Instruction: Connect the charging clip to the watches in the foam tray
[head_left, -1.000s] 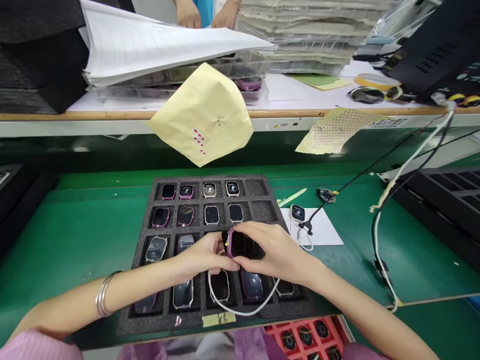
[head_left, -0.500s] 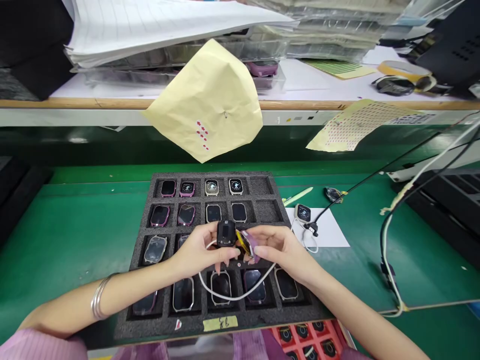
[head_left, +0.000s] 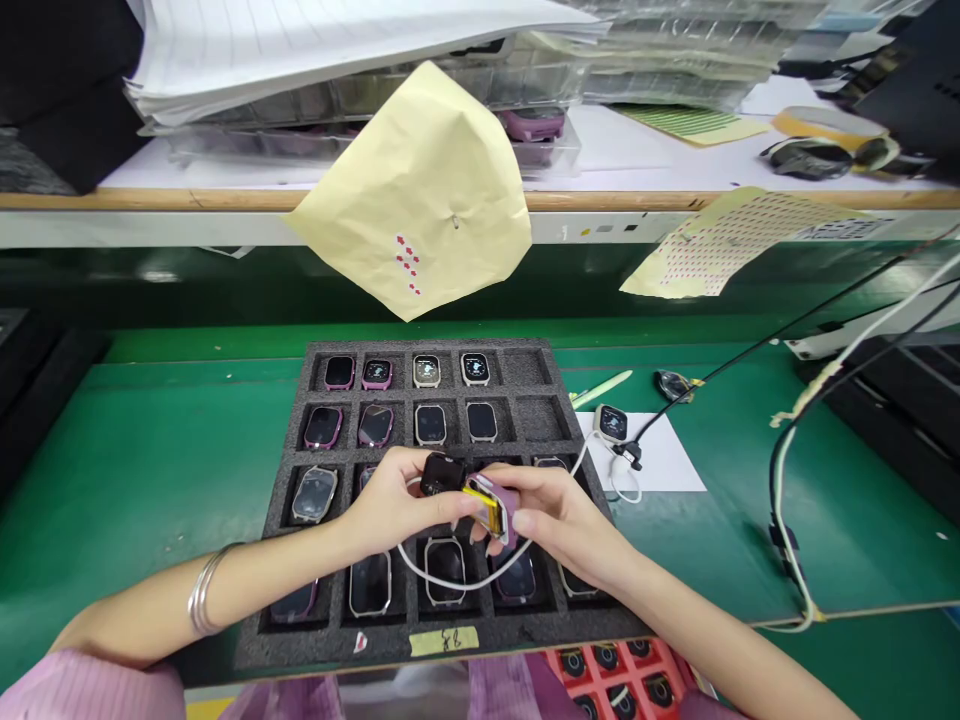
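Observation:
Over a grey foam tray (head_left: 300, 652), my left hand (head_left: 401, 505) grips a small black square watch part (head_left: 442, 472) by its side. My right hand (head_left: 570, 520) pinches an opened purple watch case (head_left: 508, 497), and a yellow-wrapped piece (head_left: 489, 510) shows between the case and my left thumb. The two parts sit close together; whether they are joined is hidden by my fingers. From near my left hand a white cable (head_left: 476, 590) loops below both hands. Purple and pale watch bodies, such as one pale watch (head_left: 314, 495), lie in the tray's slots.
Right of the tray, a watch (head_left: 611, 424) on white paper (head_left: 671, 465) lies near a cable plug (head_left: 628, 456) and a green pen (head_left: 602, 388). Black and white cables hang at the right. A yellow sheet (head_left: 435, 200) droops from the shelf edge. A red tray (head_left: 551, 665) is below.
The black watch part has tipped, its face now turned upward. The purple case has turned so that more of the yellow piece shows. The view has shifted slightly.

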